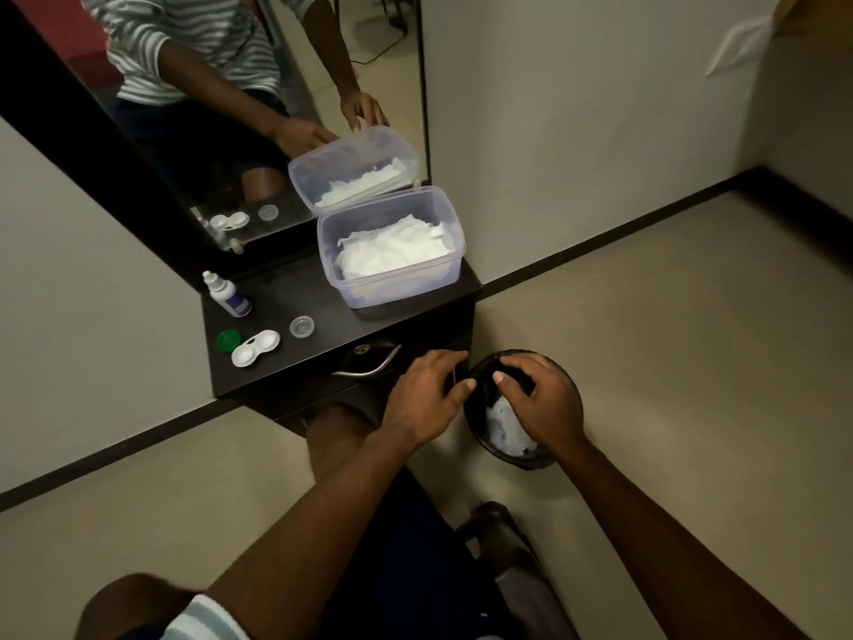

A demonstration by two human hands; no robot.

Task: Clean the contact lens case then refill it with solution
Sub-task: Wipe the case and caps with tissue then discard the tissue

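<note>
Both hands reached over a black bin (480, 436) holding crumpled tissue (507, 429); the left hand (427, 392) gripped its liner, the right hand (542, 399) curled above.

You see a clear tub (392, 274) of white tissues (392, 249) on the dark shelf (286, 297) beyond the hands, below a mirror (258, 85).

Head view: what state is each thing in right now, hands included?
Contact lens case: open, both caps off.
Green cap: off, beside the case.
Clear cap: off, lying apart.
Solution bottle: capped, standing.
Tissue box: lidless, holding tissues.
Bin: holds a crumpled tissue.
Left hand: fingers at the bin rim.
Right hand: over the bin.
</note>
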